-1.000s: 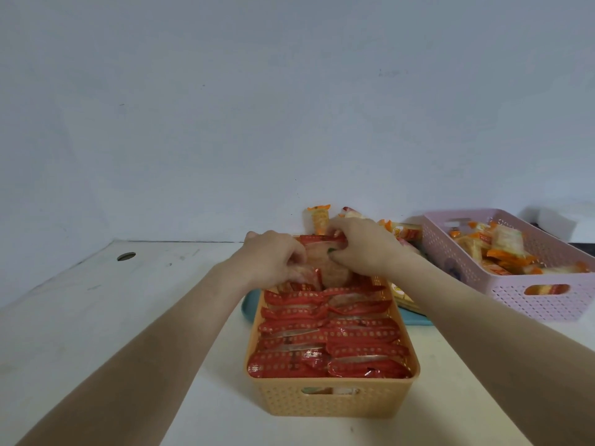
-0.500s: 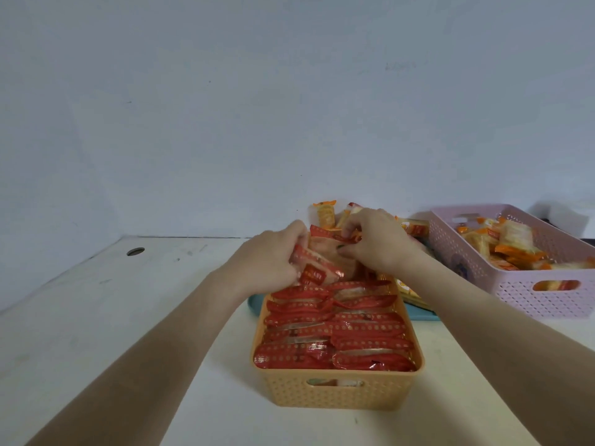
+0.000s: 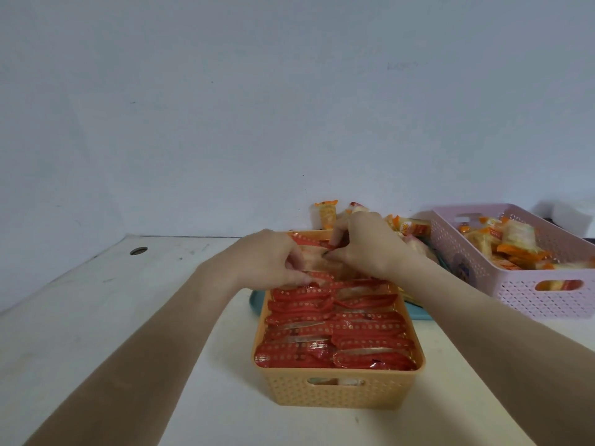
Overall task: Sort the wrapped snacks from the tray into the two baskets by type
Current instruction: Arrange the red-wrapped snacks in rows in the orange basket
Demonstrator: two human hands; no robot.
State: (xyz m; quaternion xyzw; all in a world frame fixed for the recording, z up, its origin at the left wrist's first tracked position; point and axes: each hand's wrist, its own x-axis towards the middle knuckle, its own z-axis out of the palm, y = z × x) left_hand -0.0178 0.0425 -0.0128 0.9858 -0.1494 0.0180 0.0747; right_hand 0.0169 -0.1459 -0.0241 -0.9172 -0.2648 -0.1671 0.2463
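Here left hand [image 3: 270,262] and right hand [image 3: 363,243] pinch a red snack [image 3: 317,262]; orange basket [image 3: 335,391] half-hides the tray [image 3: 418,312].

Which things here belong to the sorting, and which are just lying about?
Job: left hand and right hand, both pinching a red snack; orange basket; pink basket; tray; orange snacks.
Lying about: white object; table hole.

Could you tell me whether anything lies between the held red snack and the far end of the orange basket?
Nothing visible does. The left hand and right hand hold the red snack at the far end of the orange basket, behind the packed rows of red snacks. The hands hide the spot beneath it.
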